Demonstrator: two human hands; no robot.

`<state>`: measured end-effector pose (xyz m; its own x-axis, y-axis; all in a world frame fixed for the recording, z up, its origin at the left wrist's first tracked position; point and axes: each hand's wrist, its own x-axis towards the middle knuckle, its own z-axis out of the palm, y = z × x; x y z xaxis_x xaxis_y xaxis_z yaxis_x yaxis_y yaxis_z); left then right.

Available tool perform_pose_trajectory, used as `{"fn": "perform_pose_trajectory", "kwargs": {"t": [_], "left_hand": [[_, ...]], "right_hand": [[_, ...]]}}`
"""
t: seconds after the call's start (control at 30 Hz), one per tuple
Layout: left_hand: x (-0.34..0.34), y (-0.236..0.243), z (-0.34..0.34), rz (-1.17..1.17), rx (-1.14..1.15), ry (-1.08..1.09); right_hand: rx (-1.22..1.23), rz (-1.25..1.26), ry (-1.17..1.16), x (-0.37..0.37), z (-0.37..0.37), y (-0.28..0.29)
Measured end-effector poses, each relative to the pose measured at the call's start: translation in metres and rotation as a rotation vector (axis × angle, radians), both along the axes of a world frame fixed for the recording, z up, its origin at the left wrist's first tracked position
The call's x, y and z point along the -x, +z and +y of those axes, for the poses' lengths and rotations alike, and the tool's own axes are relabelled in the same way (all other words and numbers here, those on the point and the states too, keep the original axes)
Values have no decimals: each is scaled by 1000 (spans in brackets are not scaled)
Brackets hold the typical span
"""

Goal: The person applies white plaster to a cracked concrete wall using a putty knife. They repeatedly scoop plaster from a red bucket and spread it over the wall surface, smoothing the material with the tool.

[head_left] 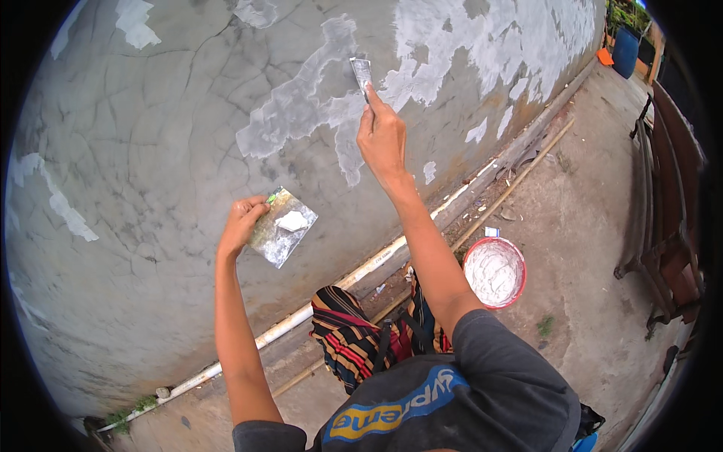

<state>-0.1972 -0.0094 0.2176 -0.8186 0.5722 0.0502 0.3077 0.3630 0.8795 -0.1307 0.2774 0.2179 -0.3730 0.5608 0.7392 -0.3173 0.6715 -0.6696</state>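
Note:
My right hand (384,139) is closed round the handle of a putty knife (362,72), its blade up against the grey wall (181,135) at the edge of a pale filler patch (290,113). Lower and to the left, my left hand (245,217) grips a flat, smeared metal plate (275,245) at its upper left edge. A lump of white putty (292,221) sits on that plate. Beside my right forearm, a red bucket (525,279) of white putty stands on the ground.
White pipe (282,325) runs along the wall's foot, with a bamboo pole (520,181) lying near it. To the right stands a dark wooden bench (666,203) with metal legs. A blue barrel (625,53) is at the far right. Cracks and white patches mark the wall.

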Motion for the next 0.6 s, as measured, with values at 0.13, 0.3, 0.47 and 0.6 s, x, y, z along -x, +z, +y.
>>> {"fn": "perform_pose_trajectory", "kwargs": {"t": [0.13,0.3,0.47,0.6], "left_hand": [[0,5,5,3,-9,-4],[2,-5,0,-23,-31,5],[0,-6,-1,-6,-32,27],[2,-3,-2,36,45,4]], "right_hand": [[37,-51,27,21,-20,-31],[-69,-145,102,-32,0,-21],[-22,-304,126,-52,27,45],[-127,-219,42,-30,29,35]]}}
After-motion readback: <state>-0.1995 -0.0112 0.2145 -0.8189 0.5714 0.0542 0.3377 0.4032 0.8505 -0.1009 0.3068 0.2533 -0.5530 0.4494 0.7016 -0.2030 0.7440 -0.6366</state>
